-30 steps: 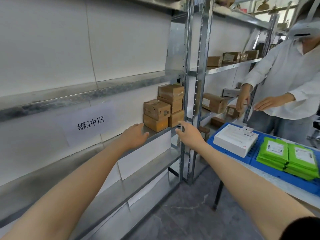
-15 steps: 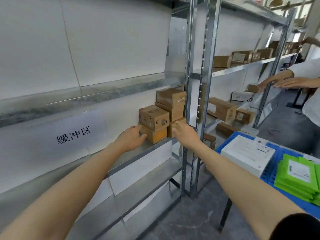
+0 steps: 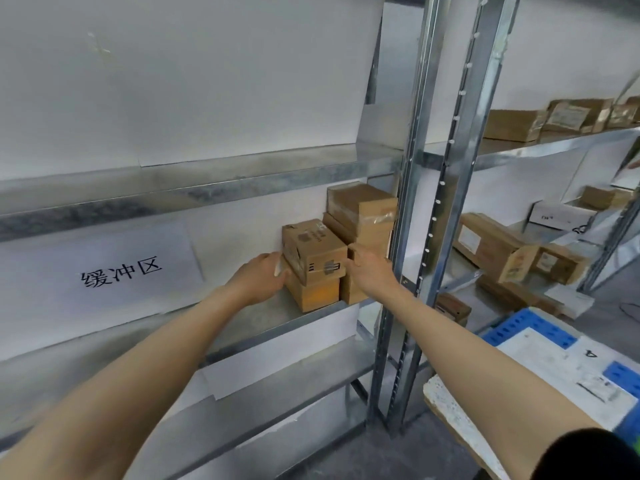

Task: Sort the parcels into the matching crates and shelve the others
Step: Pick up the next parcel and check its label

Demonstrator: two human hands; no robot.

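Observation:
A small brown cardboard box (image 3: pixel 317 251) sits on top of a lower brown box (image 3: pixel 313 296) on the metal shelf (image 3: pixel 263 317). My left hand (image 3: pixel 259 277) presses against the left side of these two boxes. My right hand (image 3: pixel 369 266) touches the right front edge of the upper box. Just behind and to the right stands a taller stack of brown boxes (image 3: pixel 362 211) against the shelf upright. Whether either hand grips a box is unclear.
Steel uprights (image 3: pixel 433 202) split this bay from the right bay, where more brown parcels (image 3: pixel 495 249) lie. A paper sign (image 3: pixel 104 275) hangs on the shelf back. A blue crate (image 3: pixel 526 327) with a white box (image 3: pixel 568 365) sits at the lower right.
Both hands have moved forward from the shelf edge to the sides of the two stacked boxes. The view has turned left, and the other person has dropped out of sight.

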